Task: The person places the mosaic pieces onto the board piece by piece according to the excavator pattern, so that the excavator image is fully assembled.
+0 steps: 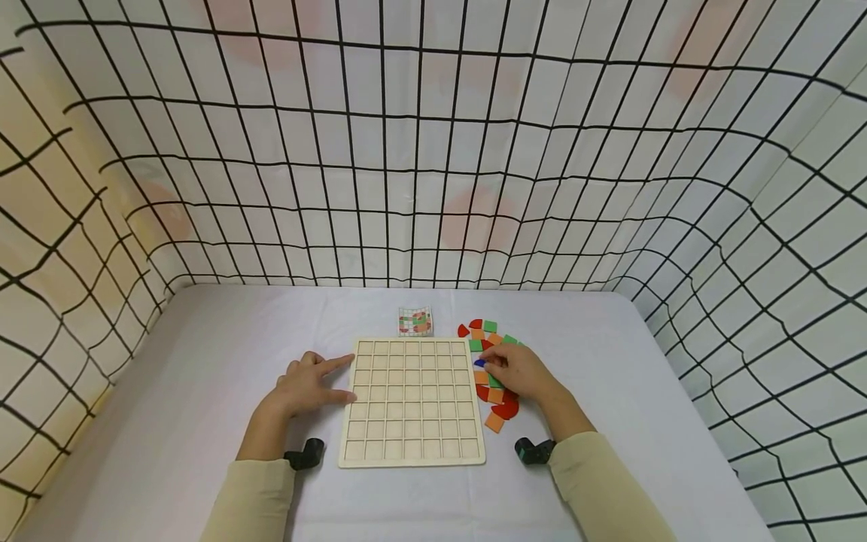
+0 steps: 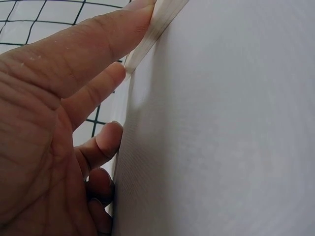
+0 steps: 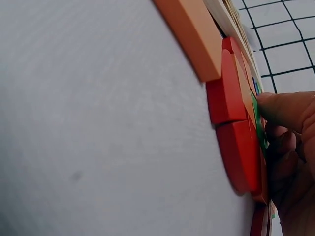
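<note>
A pale wooden board point(image 1: 412, 403) divided into a grid of square cells lies on the table. My left hand point(image 1: 302, 386) is at its left side, with the extended index finger and thumb point(image 2: 113, 37) touching the edge. My right hand point(image 1: 520, 369) is over the coloured pieces at the board's right side. Its thumb and index finger pinch a small blue piece point(image 1: 479, 363). Under and around this hand lie green pieces point(image 3: 257, 115), red rounded pieces point(image 3: 236, 152) and orange square pieces point(image 1: 495, 421). The palm hides some of them.
A small printed pattern card point(image 1: 415, 321) lies beyond the board's far edge. The white-covered table point(image 1: 169, 421) extends on both sides. A white curtain with black grid lines point(image 1: 406, 150) surrounds the table's back and sides.
</note>
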### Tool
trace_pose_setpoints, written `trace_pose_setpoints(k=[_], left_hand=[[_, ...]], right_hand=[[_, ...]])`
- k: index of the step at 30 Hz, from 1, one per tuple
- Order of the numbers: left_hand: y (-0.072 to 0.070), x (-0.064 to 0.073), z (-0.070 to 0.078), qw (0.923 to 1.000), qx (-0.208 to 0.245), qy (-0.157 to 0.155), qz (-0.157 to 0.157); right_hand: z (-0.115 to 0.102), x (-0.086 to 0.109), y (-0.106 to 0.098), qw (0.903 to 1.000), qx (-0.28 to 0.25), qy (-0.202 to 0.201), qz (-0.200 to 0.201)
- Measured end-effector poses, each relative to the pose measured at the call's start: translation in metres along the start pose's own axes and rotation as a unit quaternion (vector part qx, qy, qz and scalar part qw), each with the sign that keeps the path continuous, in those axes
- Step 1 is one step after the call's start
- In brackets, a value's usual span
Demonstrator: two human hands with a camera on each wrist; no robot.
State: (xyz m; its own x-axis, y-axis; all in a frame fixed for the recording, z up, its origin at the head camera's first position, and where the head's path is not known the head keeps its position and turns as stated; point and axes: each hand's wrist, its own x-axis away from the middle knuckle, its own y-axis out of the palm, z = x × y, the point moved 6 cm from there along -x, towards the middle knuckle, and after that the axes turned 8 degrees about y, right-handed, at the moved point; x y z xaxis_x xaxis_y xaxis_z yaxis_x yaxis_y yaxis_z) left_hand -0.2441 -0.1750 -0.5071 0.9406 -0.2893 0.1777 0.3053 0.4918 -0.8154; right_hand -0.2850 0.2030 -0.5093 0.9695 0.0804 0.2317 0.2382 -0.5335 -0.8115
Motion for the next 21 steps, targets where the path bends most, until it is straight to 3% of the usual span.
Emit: trace_pose_setpoints(k=[10, 21], left_hand=[[-0.0002, -0.0011, -0.0009, 1.0, -0.002, 0.0, 0.001], [0.0, -0.0007, -0.0007, 1.0, 0.007, 0.0, 0.005]], right_hand=[[0.002, -0.0008, -0.0002, 0.9992, -0.039, 0.001, -0.009], [0.0006, -0.004, 0.0013, 0.998, -0.005, -0.007, -0.062]])
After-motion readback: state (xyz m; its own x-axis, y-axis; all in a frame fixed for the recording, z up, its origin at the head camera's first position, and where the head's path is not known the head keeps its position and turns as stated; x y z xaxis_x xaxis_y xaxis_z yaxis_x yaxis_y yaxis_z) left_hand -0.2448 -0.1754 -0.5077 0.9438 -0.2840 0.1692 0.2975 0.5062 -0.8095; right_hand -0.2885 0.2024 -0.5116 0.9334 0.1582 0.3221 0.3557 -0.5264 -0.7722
